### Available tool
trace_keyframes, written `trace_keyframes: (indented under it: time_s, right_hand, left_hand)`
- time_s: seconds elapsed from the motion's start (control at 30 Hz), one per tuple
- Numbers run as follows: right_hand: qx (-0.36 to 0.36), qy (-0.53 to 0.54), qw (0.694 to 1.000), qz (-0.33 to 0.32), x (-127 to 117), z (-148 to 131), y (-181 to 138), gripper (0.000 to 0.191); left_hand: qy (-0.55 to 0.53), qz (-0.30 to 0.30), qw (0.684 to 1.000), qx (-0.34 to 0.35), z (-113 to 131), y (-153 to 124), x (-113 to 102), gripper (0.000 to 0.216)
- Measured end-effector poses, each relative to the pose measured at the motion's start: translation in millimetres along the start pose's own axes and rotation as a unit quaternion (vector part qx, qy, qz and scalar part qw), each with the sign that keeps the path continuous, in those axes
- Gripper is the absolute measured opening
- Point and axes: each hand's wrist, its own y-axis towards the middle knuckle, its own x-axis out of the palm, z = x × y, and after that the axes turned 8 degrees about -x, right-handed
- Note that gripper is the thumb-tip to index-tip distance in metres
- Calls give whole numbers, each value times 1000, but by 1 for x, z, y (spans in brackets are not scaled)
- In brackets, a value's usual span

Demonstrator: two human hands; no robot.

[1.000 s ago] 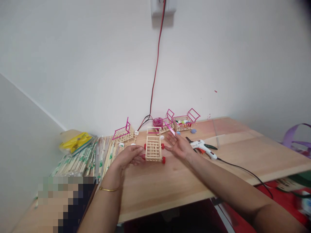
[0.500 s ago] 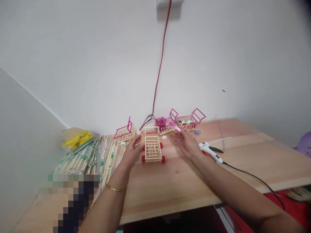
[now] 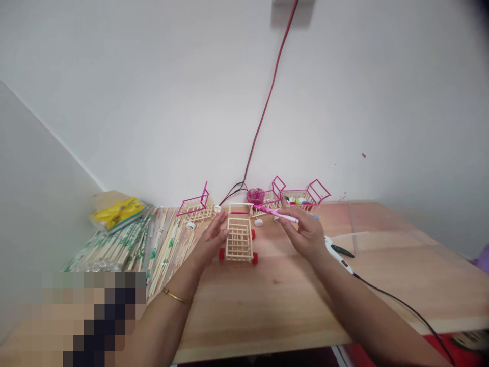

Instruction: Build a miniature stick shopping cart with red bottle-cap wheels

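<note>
A small model shopping cart (image 3: 239,239) made of thin wooden sticks, with red wheels, stands on the table. Part of its handle frame is painted magenta; the top is bare wood. My left hand (image 3: 209,239) is at the cart's left side, fingers stretched and apart, thumb against or very near the frame. Between the fingers of my right hand (image 3: 307,232) is a pink paintbrush (image 3: 282,214), its magenta-coated tip pointing left, by the upper right corner of the cart's handle. Behind that tip sits a tub of magenta paint (image 3: 255,195).
Magenta-rimmed stick carts (image 3: 196,208) stand along the wall, one holding coloured pieces. Bundled wooden sticks (image 3: 118,242) and a yellow packet (image 3: 116,213) lie left. A white glue gun (image 3: 340,257) with a black cord is right. White caps (image 3: 259,223) lie near the cart.
My right hand has lowered the brush and brought its tip leftward to the cart's handle. My left hand has come closer to the cart's side. The view has shifted slightly.
</note>
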Motion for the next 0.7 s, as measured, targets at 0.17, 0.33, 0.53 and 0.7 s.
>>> trace_keyframes:
  time_s: [0.17, 0.33, 0.53, 0.7]
  right_hand:
    - [-8, 0, 1000, -7, 3, 5, 1, 16]
    - [-23, -2, 1000, -15, 6, 8, 3, 19]
    - [-62, -24, 996, -52, 7, 7, -2, 18]
    - [-72, -32, 995, -57, 7, 6, -2, 18]
  left_hand:
    - [1, 0, 1000, -7, 3, -1, 1, 77]
    - [-2, -17, 1000, -14, 6, -2, 3, 71]
    - [-16, -20, 1000, -12, 5, -2, 4, 67]
    - [-16, -25, 999, -20, 10, -4, 6, 68]
